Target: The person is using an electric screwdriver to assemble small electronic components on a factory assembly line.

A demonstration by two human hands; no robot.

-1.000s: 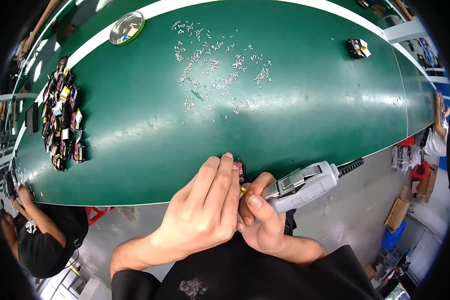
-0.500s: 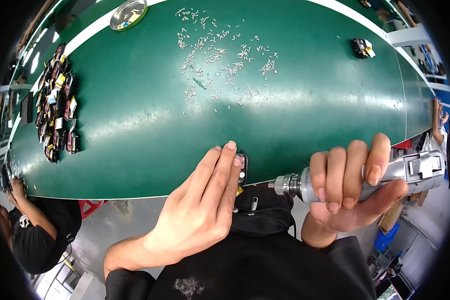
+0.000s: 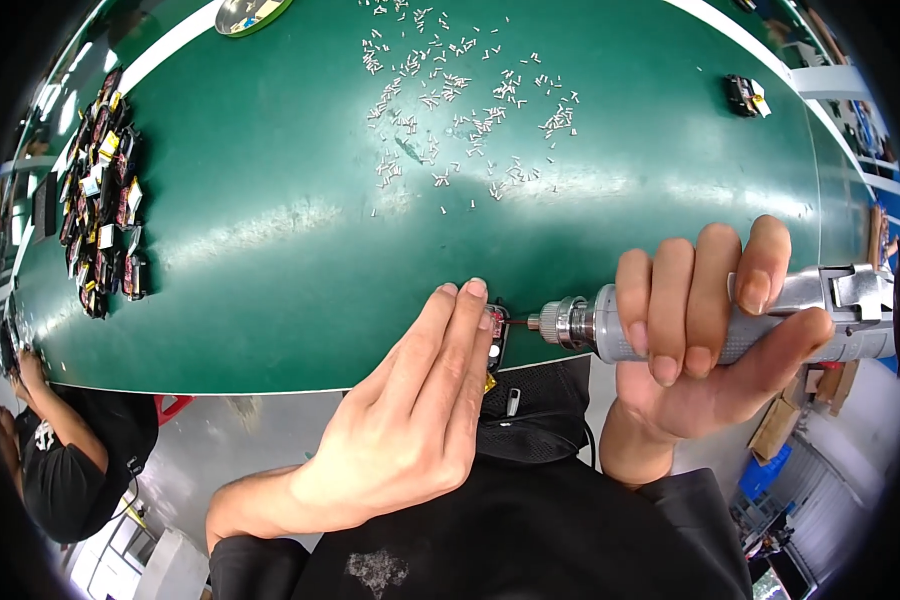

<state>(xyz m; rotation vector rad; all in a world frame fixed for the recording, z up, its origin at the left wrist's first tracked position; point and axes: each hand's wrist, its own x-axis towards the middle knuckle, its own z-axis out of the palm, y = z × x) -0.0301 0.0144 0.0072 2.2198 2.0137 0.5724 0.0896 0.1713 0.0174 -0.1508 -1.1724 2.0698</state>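
at the near edge of the green bench mat (image 3: 270, 250): driving a screw.
my left hand (image 3: 410, 430) pinches the small black part (image 3: 497, 335); my right hand (image 3: 700, 340) wraps the grey electric screwdriver (image 3: 670, 325), bit on it; loose silver screws (image 3: 460, 110) remain.

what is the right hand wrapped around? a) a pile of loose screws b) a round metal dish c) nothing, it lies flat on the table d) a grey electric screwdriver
d: the right hand grips the grey electric screwdriver, whose bit points at the small black part that the left hand steadies at the edge of the green table.
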